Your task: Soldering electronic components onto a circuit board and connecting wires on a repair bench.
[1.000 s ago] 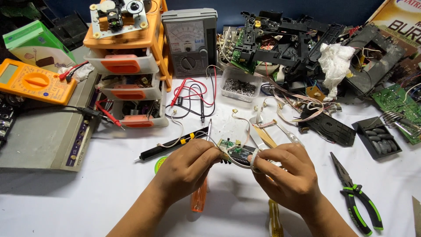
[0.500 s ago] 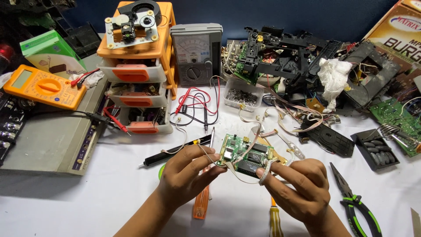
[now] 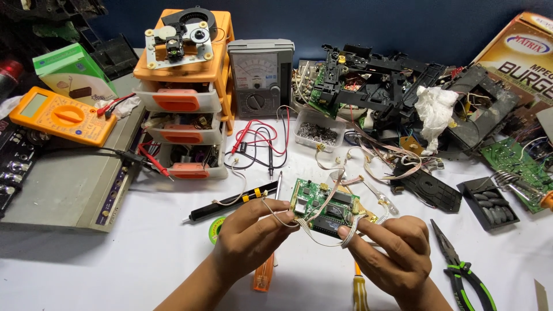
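A small green circuit board with thin white wires hanging from it is held up above the white table between both hands. My left hand pinches its left edge and some wires. My right hand grips its lower right side, fingers wrapped around the wire bundle. The board's component side faces the camera. Under the hands lie an orange-handled screwdriver and a yellow-handled screwdriver, both partly hidden.
An orange drawer unit stands at back left beside a grey analog meter with red and black leads. A yellow multimeter, a black soldering iron, green-handled pliers and heaps of dismantled black parts surround the work spot.
The board has been lifted and turned so its green component face shows toward the camera. Both hands kept hold of it and shifted slightly right.
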